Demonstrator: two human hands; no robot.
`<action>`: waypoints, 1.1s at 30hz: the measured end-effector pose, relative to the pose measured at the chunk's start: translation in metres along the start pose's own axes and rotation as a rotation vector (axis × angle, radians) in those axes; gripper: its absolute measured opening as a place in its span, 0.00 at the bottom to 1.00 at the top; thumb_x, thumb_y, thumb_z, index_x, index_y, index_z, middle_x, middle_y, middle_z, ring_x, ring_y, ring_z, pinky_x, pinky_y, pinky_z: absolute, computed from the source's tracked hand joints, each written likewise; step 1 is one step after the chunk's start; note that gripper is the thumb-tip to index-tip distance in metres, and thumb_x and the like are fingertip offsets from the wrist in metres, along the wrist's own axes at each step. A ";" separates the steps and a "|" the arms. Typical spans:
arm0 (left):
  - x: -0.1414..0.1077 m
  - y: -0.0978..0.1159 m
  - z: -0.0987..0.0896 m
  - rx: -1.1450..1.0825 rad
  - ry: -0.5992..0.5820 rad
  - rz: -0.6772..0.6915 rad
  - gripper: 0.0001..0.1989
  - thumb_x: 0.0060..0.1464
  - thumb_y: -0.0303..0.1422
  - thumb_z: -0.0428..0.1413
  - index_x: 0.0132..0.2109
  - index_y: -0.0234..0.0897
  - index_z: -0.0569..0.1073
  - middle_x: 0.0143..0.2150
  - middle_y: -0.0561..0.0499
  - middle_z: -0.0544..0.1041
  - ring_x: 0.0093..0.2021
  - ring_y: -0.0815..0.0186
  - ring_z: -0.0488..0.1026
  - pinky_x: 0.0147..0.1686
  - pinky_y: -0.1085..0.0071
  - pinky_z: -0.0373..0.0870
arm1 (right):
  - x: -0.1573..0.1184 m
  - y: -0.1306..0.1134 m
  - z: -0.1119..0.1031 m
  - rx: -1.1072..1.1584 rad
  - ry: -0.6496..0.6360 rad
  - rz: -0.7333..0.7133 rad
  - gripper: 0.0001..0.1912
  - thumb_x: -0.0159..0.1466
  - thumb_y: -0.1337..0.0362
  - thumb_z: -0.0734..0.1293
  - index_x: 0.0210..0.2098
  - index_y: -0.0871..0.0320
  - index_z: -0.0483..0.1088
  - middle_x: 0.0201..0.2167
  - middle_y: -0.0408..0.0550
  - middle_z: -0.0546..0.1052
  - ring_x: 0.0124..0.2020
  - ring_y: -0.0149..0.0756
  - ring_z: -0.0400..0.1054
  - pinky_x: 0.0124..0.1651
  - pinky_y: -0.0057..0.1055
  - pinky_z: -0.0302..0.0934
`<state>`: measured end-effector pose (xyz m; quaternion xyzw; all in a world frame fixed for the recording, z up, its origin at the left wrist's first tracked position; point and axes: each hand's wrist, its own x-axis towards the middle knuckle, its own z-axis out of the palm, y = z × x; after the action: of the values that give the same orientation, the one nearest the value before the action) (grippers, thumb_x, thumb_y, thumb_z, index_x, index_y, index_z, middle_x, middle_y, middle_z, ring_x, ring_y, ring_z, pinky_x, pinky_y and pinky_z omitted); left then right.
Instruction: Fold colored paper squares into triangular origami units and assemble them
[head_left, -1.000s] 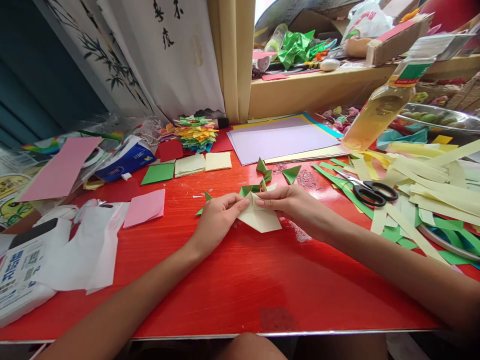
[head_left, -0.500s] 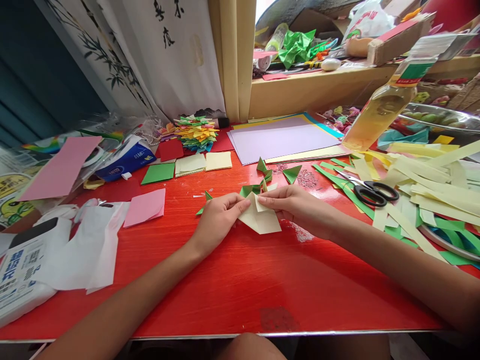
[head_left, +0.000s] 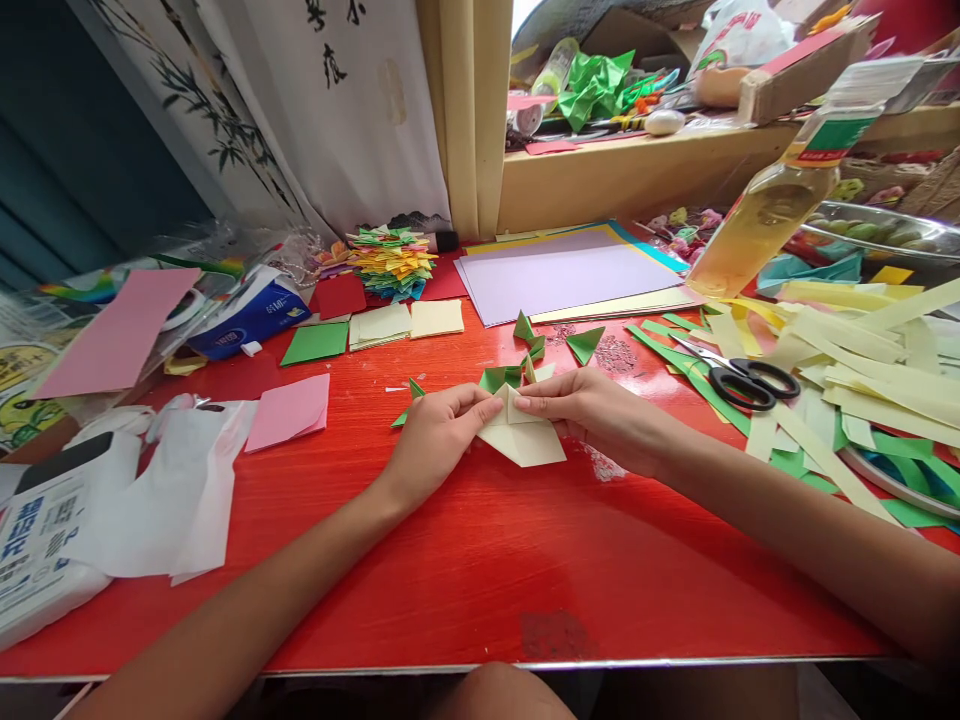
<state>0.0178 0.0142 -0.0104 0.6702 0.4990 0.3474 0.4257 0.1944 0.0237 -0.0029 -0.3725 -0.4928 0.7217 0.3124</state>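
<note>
A cream sheet of paper (head_left: 523, 445), partly folded, is pinched between both hands above the red table. My left hand (head_left: 444, 425) grips its upper left part with thumb and fingers closed. My right hand (head_left: 600, 415) closes on the upper right part, its thumb beside the raised peak of the paper. Just behind lie folded green paper pieces, among them a green triangle (head_left: 585, 346) and a green folded piece (head_left: 523, 327). Another green piece (head_left: 411, 405) sits partly hidden by my left hand.
Black-handled scissors (head_left: 752, 384) lie on paper strips (head_left: 885, 375) at the right, near a leaning bottle (head_left: 780, 215). Pink squares (head_left: 289, 412), a green square (head_left: 316, 343) and cream squares (head_left: 437, 318) lie left. Behind are lilac sheets (head_left: 566, 275) and a layered paper stack (head_left: 391, 263).
Both hands stay in nearly the same place, still pinching the cream paper. The raised part at its top now looks flatter and more even. The view has shifted very slightly.
</note>
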 end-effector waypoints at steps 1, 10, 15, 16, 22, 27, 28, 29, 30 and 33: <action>0.000 0.000 0.000 0.001 -0.002 -0.002 0.14 0.52 0.41 0.49 0.28 0.35 0.70 0.22 0.56 0.64 0.22 0.73 0.59 0.22 0.76 0.55 | 0.000 0.000 0.000 -0.008 0.003 -0.004 0.13 0.55 0.61 0.67 0.39 0.59 0.74 0.34 0.51 0.77 0.35 0.33 0.70 0.37 0.29 0.64; -0.004 0.005 -0.002 0.296 0.110 0.221 0.11 0.53 0.39 0.50 0.31 0.37 0.70 0.28 0.54 0.71 0.28 0.70 0.64 0.28 0.75 0.58 | 0.000 0.002 0.002 -0.252 0.055 -0.022 0.13 0.53 0.57 0.68 0.35 0.57 0.76 0.30 0.47 0.77 0.31 0.34 0.68 0.34 0.31 0.61; -0.004 0.010 -0.003 0.384 0.094 0.324 0.09 0.54 0.34 0.50 0.28 0.37 0.69 0.29 0.52 0.70 0.31 0.69 0.64 0.32 0.74 0.58 | 0.000 0.004 0.006 -0.361 0.031 -0.010 0.12 0.54 0.56 0.66 0.29 0.58 0.75 0.28 0.47 0.75 0.29 0.34 0.67 0.30 0.30 0.60; -0.004 0.010 -0.004 0.369 0.114 0.301 0.09 0.54 0.35 0.50 0.28 0.37 0.69 0.29 0.53 0.70 0.31 0.69 0.64 0.32 0.74 0.58 | 0.000 0.003 0.005 -0.377 0.031 -0.015 0.12 0.54 0.56 0.66 0.28 0.59 0.75 0.26 0.47 0.75 0.27 0.33 0.66 0.29 0.30 0.59; 0.003 0.009 -0.014 -0.020 0.264 0.104 0.12 0.52 0.39 0.51 0.28 0.35 0.68 0.25 0.55 0.67 0.26 0.72 0.62 0.26 0.76 0.58 | 0.004 -0.006 -0.003 -0.263 0.174 -0.116 0.11 0.54 0.57 0.67 0.27 0.60 0.72 0.26 0.47 0.74 0.28 0.32 0.68 0.34 0.29 0.64; 0.004 0.009 -0.014 -0.318 0.302 0.034 0.11 0.51 0.39 0.52 0.31 0.35 0.66 0.23 0.55 0.69 0.19 0.75 0.58 0.18 0.78 0.56 | 0.006 -0.007 -0.004 -0.023 0.251 -0.247 0.19 0.58 0.49 0.61 0.34 0.60 0.70 0.32 0.52 0.75 0.31 0.34 0.71 0.37 0.32 0.67; 0.003 0.009 -0.012 -0.346 0.292 0.031 0.11 0.51 0.39 0.52 0.32 0.35 0.65 0.24 0.54 0.71 0.19 0.75 0.59 0.19 0.78 0.57 | 0.006 -0.006 -0.001 -0.022 0.231 -0.256 0.20 0.58 0.49 0.60 0.35 0.60 0.70 0.33 0.52 0.75 0.31 0.35 0.71 0.37 0.32 0.67; 0.002 0.009 -0.010 -0.364 0.280 0.028 0.11 0.51 0.39 0.52 0.33 0.35 0.65 0.26 0.53 0.72 0.20 0.75 0.59 0.19 0.78 0.59 | 0.004 -0.006 0.001 -0.048 0.202 -0.257 0.20 0.58 0.49 0.61 0.36 0.60 0.70 0.34 0.52 0.75 0.32 0.35 0.71 0.37 0.32 0.67; 0.001 0.009 -0.007 -0.372 0.263 0.022 0.11 0.51 0.39 0.52 0.33 0.35 0.65 0.26 0.52 0.73 0.20 0.75 0.60 0.19 0.78 0.60 | 0.003 -0.007 0.004 -0.089 0.171 -0.255 0.19 0.58 0.50 0.62 0.38 0.59 0.70 0.35 0.52 0.75 0.33 0.35 0.71 0.37 0.32 0.67; -0.001 0.008 -0.003 -0.328 0.169 -0.010 0.11 0.50 0.39 0.53 0.33 0.35 0.65 0.27 0.52 0.74 0.20 0.74 0.62 0.20 0.76 0.62 | -0.001 -0.006 0.008 -0.185 0.121 -0.256 0.16 0.58 0.55 0.63 0.40 0.60 0.71 0.37 0.50 0.75 0.32 0.32 0.71 0.39 0.31 0.67</action>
<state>0.0183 0.0127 -0.0019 0.5578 0.4729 0.4771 0.4875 0.1884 0.0210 0.0052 -0.3769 -0.5808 0.6037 0.3952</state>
